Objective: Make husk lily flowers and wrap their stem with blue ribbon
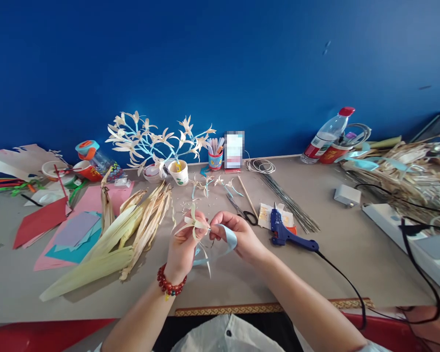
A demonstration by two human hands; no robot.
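Observation:
My left hand (185,242), with a red bead bracelet on the wrist, is closed in a pinch on a small pale corn-husk flower (195,222) above the table's middle. My right hand (238,234) is closed on a light blue ribbon tape (227,239) that loops from the flower's base down under both hands. The two hands almost touch at the flower's stem.
Dried corn husks (128,234) lie to the left beside coloured paper sheets (73,234). Scissors (242,211), a blue glue gun (286,232) with a black cord, thin wires (289,200), finished husk flowers in a cup (179,172), a water bottle (328,133) and a power strip (410,234) surround the hands.

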